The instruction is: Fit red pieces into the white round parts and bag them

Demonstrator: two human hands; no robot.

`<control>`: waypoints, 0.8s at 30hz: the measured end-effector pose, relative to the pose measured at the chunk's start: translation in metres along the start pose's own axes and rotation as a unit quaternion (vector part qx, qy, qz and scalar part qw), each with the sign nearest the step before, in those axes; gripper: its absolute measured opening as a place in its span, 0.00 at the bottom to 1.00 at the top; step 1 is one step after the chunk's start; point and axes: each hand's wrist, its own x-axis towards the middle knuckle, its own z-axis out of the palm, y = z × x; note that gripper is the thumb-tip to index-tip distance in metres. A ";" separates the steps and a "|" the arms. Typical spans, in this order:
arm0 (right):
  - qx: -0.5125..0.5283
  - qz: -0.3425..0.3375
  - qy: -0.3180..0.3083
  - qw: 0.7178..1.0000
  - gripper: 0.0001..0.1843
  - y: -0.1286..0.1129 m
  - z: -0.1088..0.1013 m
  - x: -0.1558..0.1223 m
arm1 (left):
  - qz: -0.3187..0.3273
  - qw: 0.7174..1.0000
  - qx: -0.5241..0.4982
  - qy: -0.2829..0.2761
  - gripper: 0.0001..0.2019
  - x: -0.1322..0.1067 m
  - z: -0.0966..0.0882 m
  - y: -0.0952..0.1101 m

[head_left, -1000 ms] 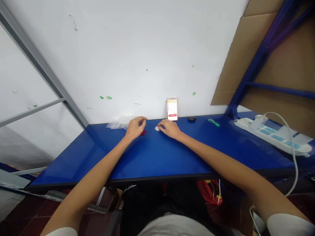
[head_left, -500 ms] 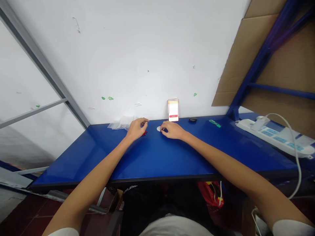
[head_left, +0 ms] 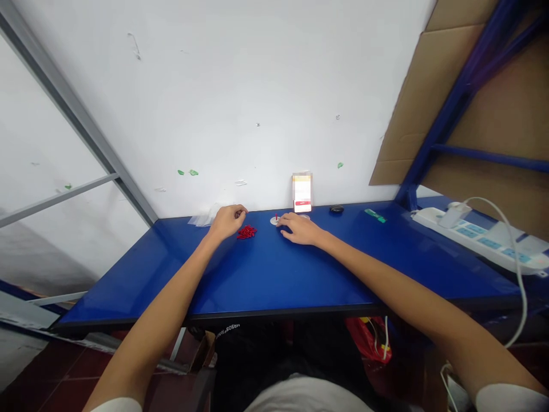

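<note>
My left hand (head_left: 229,222) is above the back of the table beside the clear plastic bags (head_left: 201,220). Its fingers curl in toward the thumb; whatever they may hold is hidden. Just to its right lies a pile of small thin red pieces (head_left: 247,232). My right hand (head_left: 301,229) rests low over the table, fingers apart, with the fingertips at the edge of a small white disc (head_left: 273,221). One red piece (head_left: 277,216) stands upright on that disc. Behind the right hand shows part of another pale round piece (head_left: 305,217).
A lit phone (head_left: 302,191) leans against the wall. To its right on the blue table (head_left: 266,280) are a black oval object (head_left: 337,209) and a green object (head_left: 375,216). A white power strip (head_left: 480,239) with a plugged-in cable lies at the right.
My left hand has moved left, uncovering the red pile. My right hand's fingers have spread a little, and the upright red piece on the disc now shows clearly.
</note>
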 end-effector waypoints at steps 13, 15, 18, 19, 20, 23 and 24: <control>-0.004 0.003 0.051 0.999 0.14 -0.006 -0.008 -0.001 | -0.030 0.995 0.091 0.025 0.13 0.002 -0.014 -0.014; -0.007 0.004 0.067 0.998 0.14 -0.006 -0.012 -0.001 | -0.051 0.991 0.111 0.048 0.15 0.002 -0.018 -0.021; -0.016 0.012 0.089 0.996 0.13 -0.003 -0.019 -0.001 | -0.077 0.988 0.131 0.015 0.23 0.001 -0.018 -0.036; -0.021 0.016 0.093 0.995 0.13 -0.001 -0.021 -0.001 | -0.082 0.988 0.133 0.000 0.24 0.000 -0.017 -0.040; -0.026 0.022 0.096 0.995 0.13 0.001 -0.024 -0.002 | -0.084 0.987 0.135 -0.011 0.23 0.000 -0.015 -0.044; -0.039 0.046 0.106 0.993 0.12 0.007 -0.030 -0.002 | -0.077 0.986 0.150 -0.011 0.12 0.000 -0.012 -0.049; -0.040 0.054 0.109 0.992 0.12 0.009 -0.031 -0.003 | -0.073 0.985 0.156 -0.006 0.09 0.000 -0.012 -0.048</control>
